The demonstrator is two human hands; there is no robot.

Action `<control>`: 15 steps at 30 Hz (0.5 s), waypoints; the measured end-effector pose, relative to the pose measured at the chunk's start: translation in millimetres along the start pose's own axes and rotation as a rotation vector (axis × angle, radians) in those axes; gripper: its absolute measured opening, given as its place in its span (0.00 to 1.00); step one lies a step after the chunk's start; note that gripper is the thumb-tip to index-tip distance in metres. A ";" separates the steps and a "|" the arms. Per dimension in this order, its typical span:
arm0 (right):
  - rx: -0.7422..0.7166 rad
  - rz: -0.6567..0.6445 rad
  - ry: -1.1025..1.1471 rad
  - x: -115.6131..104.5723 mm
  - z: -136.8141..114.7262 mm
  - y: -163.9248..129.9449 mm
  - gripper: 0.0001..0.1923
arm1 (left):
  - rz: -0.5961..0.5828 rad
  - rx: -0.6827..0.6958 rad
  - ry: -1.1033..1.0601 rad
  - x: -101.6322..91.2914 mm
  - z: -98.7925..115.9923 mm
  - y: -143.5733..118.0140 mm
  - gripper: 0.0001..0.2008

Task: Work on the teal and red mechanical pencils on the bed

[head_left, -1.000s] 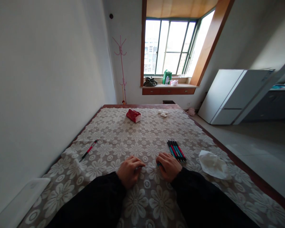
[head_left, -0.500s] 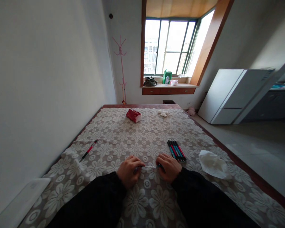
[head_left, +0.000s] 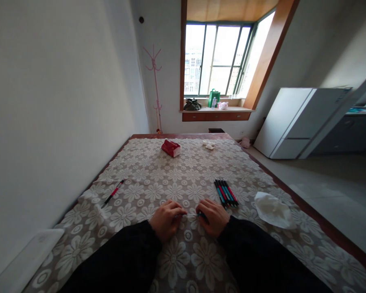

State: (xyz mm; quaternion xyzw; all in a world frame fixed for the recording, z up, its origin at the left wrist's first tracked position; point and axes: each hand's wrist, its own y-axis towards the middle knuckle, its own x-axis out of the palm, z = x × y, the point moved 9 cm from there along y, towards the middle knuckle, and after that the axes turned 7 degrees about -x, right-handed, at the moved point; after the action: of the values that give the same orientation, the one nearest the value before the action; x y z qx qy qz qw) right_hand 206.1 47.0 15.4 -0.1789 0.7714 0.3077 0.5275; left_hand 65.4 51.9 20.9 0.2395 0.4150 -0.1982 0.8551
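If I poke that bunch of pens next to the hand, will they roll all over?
Probably a little. The pens look slim and round, so a sideways push might roll them. The lacy tablecloth looks bumpy, which would likely stop them soon. They seem light and stiff, lying loose side by side.

The tabletop (head_left: 146, 136) shows dark polished wood at its far rim; over it lies a lace cloth (head_left: 183, 179), matt and rough, with woven flowers. The pens (head_left: 226, 192) at 1 o'clock from the right hand (head_left: 212, 215) look like smooth, slightly glossy plastic. The crumpled tissue (head_left: 273, 209) at 3 o'clock is soft matt paper. Both sleeves (head_left: 125, 260) are black matt fabric. The red pack (head_left: 171, 147) at 12 o'clock has a shiny wrapper
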 end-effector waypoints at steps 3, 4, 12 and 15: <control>-0.036 0.011 0.018 -0.3 -3.0 0.2 0.08 | 0.001 0.007 -0.005 -0.6 1.3 0.0 0.12; -0.056 0.013 0.025 -0.5 -4.9 0.5 0.08 | -0.001 0.012 -0.013 -0.5 1.9 0.1 0.12; -0.165 0.039 0.045 2.8 -15.8 2.4 0.08 | -0.010 -0.039 -0.115 0.7 -1.6 0.9 0.11; -0.172 0.036 0.062 6.0 -17.3 2.5 0.08 | 0.011 -0.093 -0.068 -0.2 -7.0 1.3 0.08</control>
State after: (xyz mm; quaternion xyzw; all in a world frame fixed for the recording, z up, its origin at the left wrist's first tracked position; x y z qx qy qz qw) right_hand 190.1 37.7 14.9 -0.2193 0.7610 0.3767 0.4805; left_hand 61.7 57.0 17.6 0.1950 0.3929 -0.1819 0.8801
